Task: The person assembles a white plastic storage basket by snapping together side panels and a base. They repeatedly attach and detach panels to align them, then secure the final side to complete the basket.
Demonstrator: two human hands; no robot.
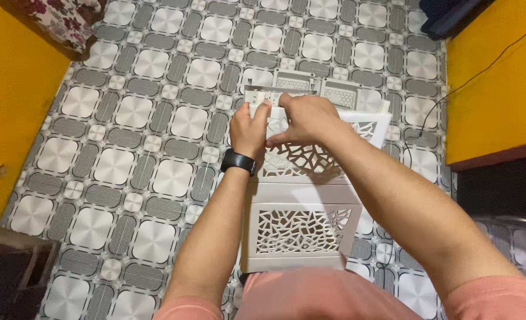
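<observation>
A white plastic storage rack [301, 228] with cut-out lattice panels stands on the patterned floor in front of me. My left hand [250, 127], with a black band on the wrist, grips the top edge of an upper white panel [298, 160]. My right hand [307, 118] holds the same panel's top edge right beside it, thumb pressed on the lattice face. Behind the hands lie two loose white perforated pieces [316, 86] on the floor.
Yellow walls flank the floor at left [8, 118] and right [494, 77]. A black cable [429, 112] runs down the right side. Floral fabric [61, 21] sits top left, a dark bundle [446, 15] top right, a dark box [8, 272] bottom left.
</observation>
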